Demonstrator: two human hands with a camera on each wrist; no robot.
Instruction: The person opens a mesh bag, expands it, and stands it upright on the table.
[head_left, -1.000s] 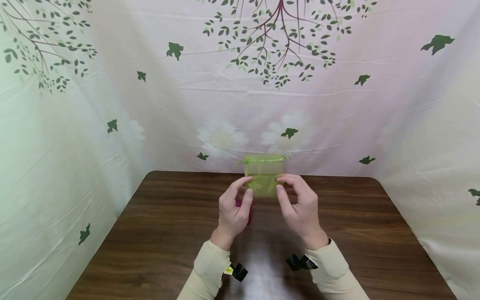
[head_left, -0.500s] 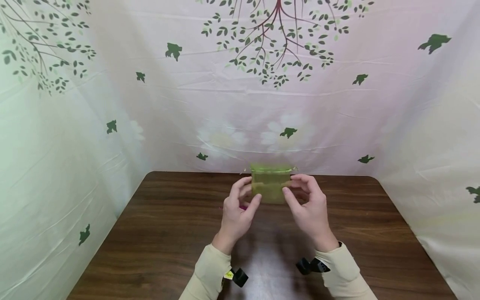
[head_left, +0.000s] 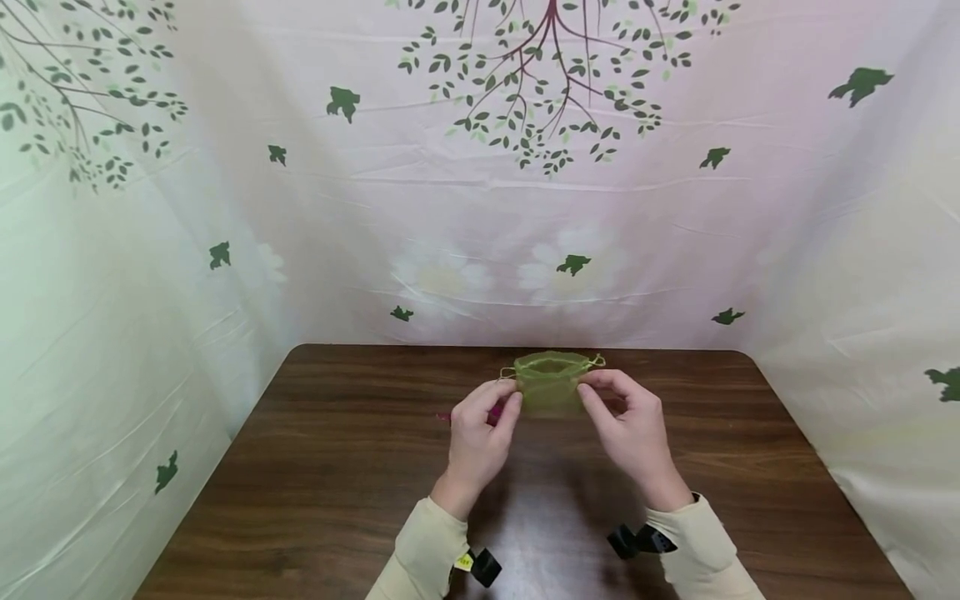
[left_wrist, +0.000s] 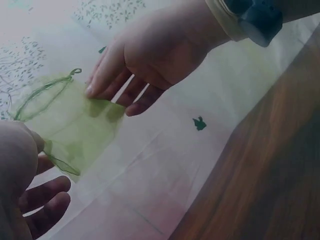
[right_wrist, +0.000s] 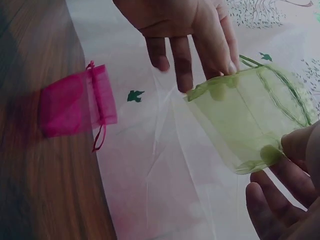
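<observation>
A small sheer green drawstring pouch (head_left: pixel 551 396) is held up between both hands, its mouth gaping at the top. My left hand (head_left: pixel 480 437) pinches its left side between thumb and fingers. On the opposite side, my right hand (head_left: pixel 630 433) pinches the pouch the same way. Thin cord loops stick out at both ends of the mouth. In the right wrist view the green pouch (right_wrist: pixel 245 115) looks see-through, with fingertips showing through the fabric and nothing else visible inside. A magenta drawstring pouch (right_wrist: pixel 75 105) lies on the table, mostly hidden behind my left hand in the head view.
The dark wood table (head_left: pixel 337 483) reaches back to a pale cloth backdrop (head_left: pixel 450 208) printed with leaves and birds. Similar cloth hangs along both sides. Black cameras (head_left: pixel 486 568) are strapped at the wrists.
Both hands have lowered the green pouch and shifted slightly right. The pouch has tipped, so its mouth now shows as an open oval; earlier it stood flat.
</observation>
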